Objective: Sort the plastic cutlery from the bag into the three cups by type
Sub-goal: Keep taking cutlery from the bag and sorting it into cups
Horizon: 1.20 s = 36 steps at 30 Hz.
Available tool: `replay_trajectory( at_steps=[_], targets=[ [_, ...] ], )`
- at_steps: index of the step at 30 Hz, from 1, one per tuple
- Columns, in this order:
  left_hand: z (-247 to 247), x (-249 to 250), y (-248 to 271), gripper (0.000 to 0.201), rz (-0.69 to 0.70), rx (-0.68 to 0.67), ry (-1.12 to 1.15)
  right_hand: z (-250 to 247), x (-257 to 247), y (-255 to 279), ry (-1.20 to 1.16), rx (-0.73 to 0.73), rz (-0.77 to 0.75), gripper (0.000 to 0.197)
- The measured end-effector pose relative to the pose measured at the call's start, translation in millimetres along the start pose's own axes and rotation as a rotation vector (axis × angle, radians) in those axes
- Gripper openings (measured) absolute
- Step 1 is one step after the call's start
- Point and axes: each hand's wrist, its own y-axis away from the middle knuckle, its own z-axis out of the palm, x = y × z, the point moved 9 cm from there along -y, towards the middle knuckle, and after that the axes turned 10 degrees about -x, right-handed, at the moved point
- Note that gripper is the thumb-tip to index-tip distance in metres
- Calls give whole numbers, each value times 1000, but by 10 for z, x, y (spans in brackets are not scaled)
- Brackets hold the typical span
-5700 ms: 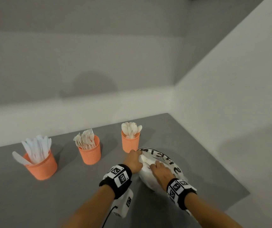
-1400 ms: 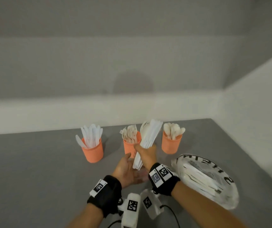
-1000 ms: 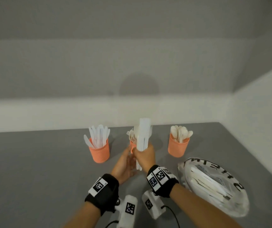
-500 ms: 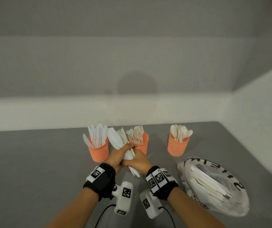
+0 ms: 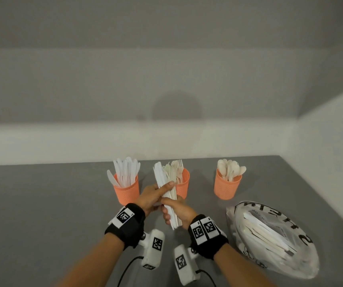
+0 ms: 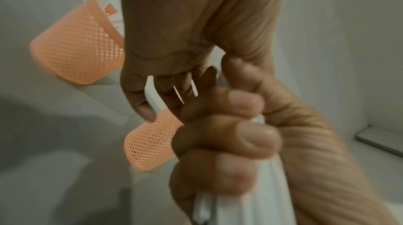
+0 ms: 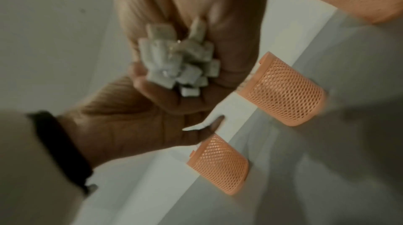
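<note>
Both hands hold a bundle of white plastic cutlery (image 5: 165, 184) upright in front of the middle cup. My right hand (image 5: 174, 212) grips its lower handles (image 7: 179, 59) in a fist. My left hand (image 5: 156, 195) pinches the upper part, its thumb lying across the front. Three orange mesh cups stand in a row: the knife cup (image 5: 126, 190) on the left, the fork cup (image 5: 184, 186) in the middle, the spoon cup (image 5: 227, 188) on the right. The clear printed bag (image 5: 270, 237) lies at the right with more cutlery inside.
The grey table (image 5: 42, 214) ends at a pale wall behind the cups and at its right edge just past the bag. Wrist cameras with cables hang under both forearms. The knife cup (image 6: 80, 53) and fork cup (image 6: 150, 144) show beside my fingers.
The right hand lifted the bundle from the bag to the cups. In the last second the left hand took hold of its upper part, and the bundle has tipped from leaning left to nearly upright.
</note>
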Motion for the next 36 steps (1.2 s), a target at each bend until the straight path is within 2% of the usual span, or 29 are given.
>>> replay_trajectory(
  at_steps=[1, 3, 5, 10, 13, 14, 18, 22, 32, 36],
  targets=[
    [-59, 6, -3, 54, 8, 66, -19, -56, -4, -12, -11, 30, -26, 10],
    [-174, 34, -6, 33, 50, 216, -82, -144, -5, -34, -4, 73, -60, 10],
    [-201, 60, -11, 23, 81, 291, -131, -215, 36, -67, 43, 99, -60, 18],
    [-126, 21, -22, 23, 82, 287, -92, -300, 69, -4, 65, 99, -51, 28],
    [-93, 37, -37, 13, 86, 281, -92, -316, 48, 50, 8, 65, -71, 28],
    [-88, 33, -50, 10, 83, 277, -87, -326, 38, 64, -4, 65, -75, 28],
    [-24, -10, -88, 22, 71, 242, -36, -373, 1, 116, -24, 79, -106, 21],
    [62, -42, -106, 20, 62, 227, -19, -430, -28, 147, 8, 92, -136, 15],
    [58, -8, -101, 7, 130, 295, 43, -496, -74, 192, -28, 82, -170, 21],
    [85, 27, -102, 15, 137, 368, -20, -495, -49, 201, -62, 61, -144, 21]
  ],
)
